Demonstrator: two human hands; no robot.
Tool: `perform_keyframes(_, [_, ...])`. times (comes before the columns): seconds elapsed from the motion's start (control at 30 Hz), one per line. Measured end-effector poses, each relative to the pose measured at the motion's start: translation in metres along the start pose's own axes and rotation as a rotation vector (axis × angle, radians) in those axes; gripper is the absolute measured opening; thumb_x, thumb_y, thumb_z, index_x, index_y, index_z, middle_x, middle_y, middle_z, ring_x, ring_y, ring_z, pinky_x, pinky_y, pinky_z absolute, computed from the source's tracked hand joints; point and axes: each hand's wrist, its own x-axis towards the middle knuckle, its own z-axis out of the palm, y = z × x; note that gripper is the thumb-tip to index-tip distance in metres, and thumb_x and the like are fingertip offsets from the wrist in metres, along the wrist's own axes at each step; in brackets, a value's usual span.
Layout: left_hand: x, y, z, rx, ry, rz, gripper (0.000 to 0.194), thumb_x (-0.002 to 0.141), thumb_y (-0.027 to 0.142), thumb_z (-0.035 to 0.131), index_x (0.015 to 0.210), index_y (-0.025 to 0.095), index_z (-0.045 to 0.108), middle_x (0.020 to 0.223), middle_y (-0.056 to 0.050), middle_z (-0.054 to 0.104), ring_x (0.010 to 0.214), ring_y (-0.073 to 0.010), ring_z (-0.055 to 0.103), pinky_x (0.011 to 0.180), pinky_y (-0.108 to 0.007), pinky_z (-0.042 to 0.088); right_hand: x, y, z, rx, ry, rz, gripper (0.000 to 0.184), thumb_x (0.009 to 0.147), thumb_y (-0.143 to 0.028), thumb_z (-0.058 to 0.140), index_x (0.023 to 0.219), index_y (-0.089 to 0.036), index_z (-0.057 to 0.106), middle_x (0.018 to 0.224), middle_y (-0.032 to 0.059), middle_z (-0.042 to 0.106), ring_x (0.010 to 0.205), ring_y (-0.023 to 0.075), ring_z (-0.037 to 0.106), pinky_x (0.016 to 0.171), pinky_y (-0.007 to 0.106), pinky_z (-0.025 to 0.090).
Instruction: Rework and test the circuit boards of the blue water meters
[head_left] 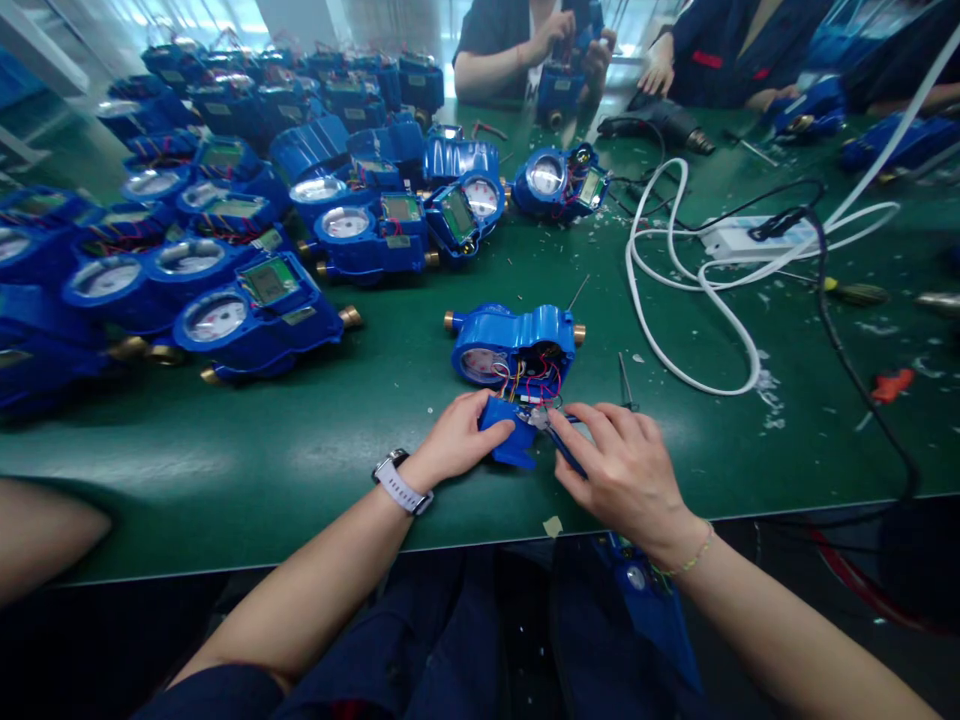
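A blue water meter [510, 328] with brass pipe ends lies in front of me, its wiring compartment facing me and red, yellow and white wires coming out. My left hand [457, 438] is closed on the meter's blue cover [510, 455], thumb on top, just below the compartment. The wires run from the meter to this cover. In my right hand [626, 465] is a slim dark-blue hand tool [568, 450], its tip at the wires by the cover's right edge. Fingers hide part of the tool, so its exact kind does not show.
Many blue meters [262, 310] crowd the left and back of the green table [360, 420]. A white power strip [757, 238] with looped cable lies right, near a heat gun [667, 120] and an orange-handled tool [892, 385]. Co-workers [517, 60] sit opposite; another person's arm [45, 530] rests at left.
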Motion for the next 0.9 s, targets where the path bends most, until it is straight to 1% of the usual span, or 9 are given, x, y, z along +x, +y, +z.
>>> perform_keyframes(0.2, [0.0, 0.001, -0.001, 0.081, 0.007, 0.017, 0.021, 0.083, 0.036, 0.056, 0.084, 0.016, 0.056, 0.073, 0.0, 0.056, 0.066, -0.0152, 0.049, 0.059, -0.025, 0.038, 0.003, -0.001, 0.002, -0.027, -0.011, -0.025, 0.032, 0.086, -0.02, 0.059, 0.116, -0.015, 0.067, 0.109, 0.01, 0.066, 0.094, 0.0283, 0.055, 0.074, 0.04, 0.034])
perform_keyframes(0.3, [0.0, 0.0, -0.001, 0.07, 0.009, 0.006, 0.02, 0.082, 0.036, 0.056, 0.084, 0.016, 0.055, 0.071, 0.0, 0.054, 0.065, -0.0149, 0.048, 0.058, -0.025, 0.037, 0.002, -0.002, 0.002, -0.029, -0.01, -0.034, 0.031, 0.086, -0.019, 0.058, 0.116, -0.014, 0.067, 0.108, 0.0097, 0.066, 0.092, 0.0274, 0.056, 0.073, 0.039, 0.034])
perform_keyframes(0.47, [0.001, -0.001, 0.001, 0.018, 0.015, 0.016, 0.02, 0.082, 0.036, 0.058, 0.084, 0.016, 0.055, 0.073, 0.0, 0.054, 0.066, -0.0145, 0.049, 0.059, -0.025, 0.039, 0.001, -0.002, 0.006, 0.0, 0.011, -0.028, 0.032, 0.086, -0.017, 0.058, 0.117, -0.013, 0.066, 0.104, 0.007, 0.068, 0.085, 0.0234, 0.057, 0.069, 0.036, 0.037])
perform_keyframes(0.57, [0.001, -0.004, 0.003, -0.039, 0.035, 0.01, 0.02, 0.082, 0.035, 0.058, 0.087, 0.016, 0.056, 0.074, 0.001, 0.057, 0.067, -0.0147, 0.052, 0.06, -0.025, 0.041, 0.004, 0.002, 0.007, 0.056, 0.019, 0.002, 0.03, 0.088, -0.019, 0.058, 0.116, -0.014, 0.066, 0.104, 0.0048, 0.068, 0.087, 0.0216, 0.059, 0.071, 0.033, 0.041])
perform_keyframes(0.7, [0.002, -0.007, 0.005, -0.102, 0.032, -0.002, 0.022, 0.083, 0.036, 0.059, 0.09, 0.016, 0.058, 0.076, 0.0, 0.061, 0.068, -0.0148, 0.055, 0.061, -0.025, 0.043, 0.004, 0.005, 0.005, 0.136, 0.053, 0.039, 0.027, 0.089, -0.02, 0.056, 0.113, -0.015, 0.067, 0.102, 0.003, 0.068, 0.086, 0.0184, 0.059, 0.076, 0.029, 0.044])
perform_keyframes(0.77, [0.002, -0.009, 0.005, -0.121, 0.031, -0.006, 0.024, 0.083, 0.037, 0.059, 0.092, 0.016, 0.059, 0.077, 0.0, 0.063, 0.068, -0.015, 0.056, 0.061, -0.025, 0.044, 0.002, 0.004, 0.004, 0.154, 0.064, 0.05, 0.027, 0.089, -0.02, 0.056, 0.112, -0.015, 0.067, 0.101, 0.0037, 0.068, 0.087, 0.0192, 0.059, 0.077, 0.03, 0.045])
perform_keyframes(0.9, [0.002, -0.009, 0.005, -0.146, 0.044, -0.003, 0.025, 0.081, 0.038, 0.062, 0.092, 0.015, 0.061, 0.079, -0.001, 0.065, 0.07, -0.0156, 0.058, 0.062, -0.025, 0.045, -0.001, 0.001, 0.004, 0.13, 0.074, 0.075, 0.027, 0.087, -0.021, 0.058, 0.112, -0.015, 0.068, 0.103, 0.0071, 0.066, 0.092, 0.0257, 0.057, 0.077, 0.038, 0.042])
